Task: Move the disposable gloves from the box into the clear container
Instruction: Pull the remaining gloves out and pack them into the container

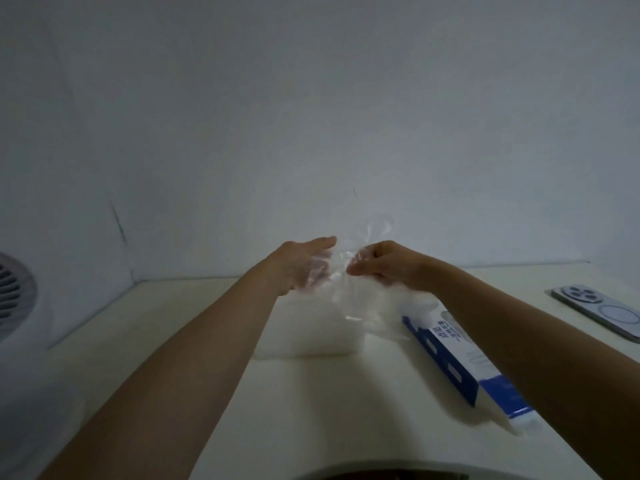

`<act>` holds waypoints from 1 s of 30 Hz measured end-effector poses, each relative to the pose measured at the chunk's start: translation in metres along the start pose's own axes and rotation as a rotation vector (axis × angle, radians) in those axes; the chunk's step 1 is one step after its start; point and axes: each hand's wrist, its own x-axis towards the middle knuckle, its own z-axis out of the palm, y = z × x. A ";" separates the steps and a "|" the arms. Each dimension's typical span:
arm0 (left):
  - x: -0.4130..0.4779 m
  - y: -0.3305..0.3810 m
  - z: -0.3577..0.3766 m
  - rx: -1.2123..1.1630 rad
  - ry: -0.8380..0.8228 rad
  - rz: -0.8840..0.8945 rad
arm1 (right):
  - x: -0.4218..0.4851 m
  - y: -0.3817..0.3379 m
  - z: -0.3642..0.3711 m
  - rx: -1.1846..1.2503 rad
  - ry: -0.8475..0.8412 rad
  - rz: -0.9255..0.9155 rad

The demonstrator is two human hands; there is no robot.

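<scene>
A thin clear disposable glove (353, 289) hangs between my two hands above the clear container (311, 327), which stands on the white table near the wall. My right hand (384, 265) pinches the glove's upper edge with curled fingers. My left hand (304, 265) reaches out with straight fingers, and the film lies over its fingers. The blue and white glove box (450, 358) lies flat on the table to the right of the container, partly under my right forearm. The container looks filled with white film.
A phone (602, 311) lies face down at the table's right edge. A round fan (14, 296) stands at the far left. The wall rises close behind the container. A dark rounded object (381, 474) shows at the bottom edge.
</scene>
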 end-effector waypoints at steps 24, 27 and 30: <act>0.030 -0.021 -0.039 1.110 0.647 0.448 | 0.068 -0.019 0.067 -0.141 -0.192 0.557; 0.027 -0.009 -0.024 0.987 0.539 0.466 | 0.072 -0.017 0.072 -0.122 -0.195 0.577; 0.025 -0.005 -0.017 0.596 0.102 -0.121 | 0.070 -0.016 0.070 -0.126 -0.208 0.589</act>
